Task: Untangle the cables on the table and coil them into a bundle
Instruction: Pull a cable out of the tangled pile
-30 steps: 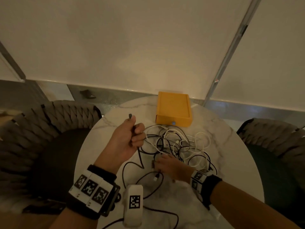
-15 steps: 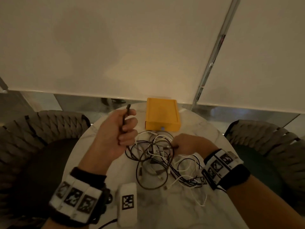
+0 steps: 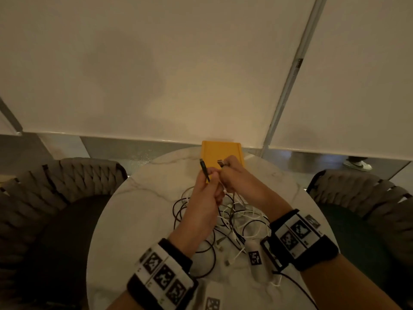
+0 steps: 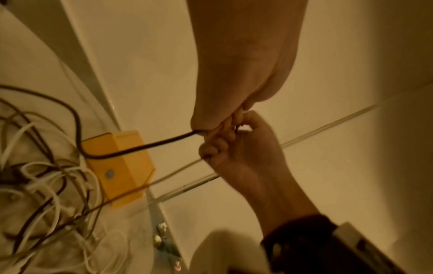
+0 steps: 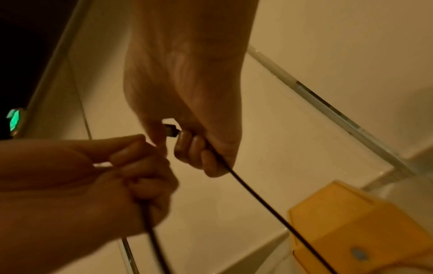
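A tangle of black and white cables [image 3: 225, 218] lies on the round marble table [image 3: 138, 211]. Both hands are raised above it, close together in front of the yellow box. My left hand [image 3: 206, 186] grips a black cable [image 4: 140, 146] near its end, and the plug [image 3: 203, 165] sticks up above the fist. My right hand [image 3: 232, 175] pinches another plug [image 5: 171, 130], from which a black cable [image 5: 257, 200] hangs down toward the pile. The wrist views show the fingers of both hands curled round these cables, with the knuckles almost touching.
A yellow box [image 3: 221, 153] stands at the table's far edge, just behind the hands. A white tagged device [image 3: 254, 258] lies among the cables near my right wrist. Woven chairs flank the table at the left [image 3: 55, 193] and the right [image 3: 368, 204].
My right hand has left the tangle and risen with a plug end to meet the left hand. The left hand has moved right and forward with its cable end.
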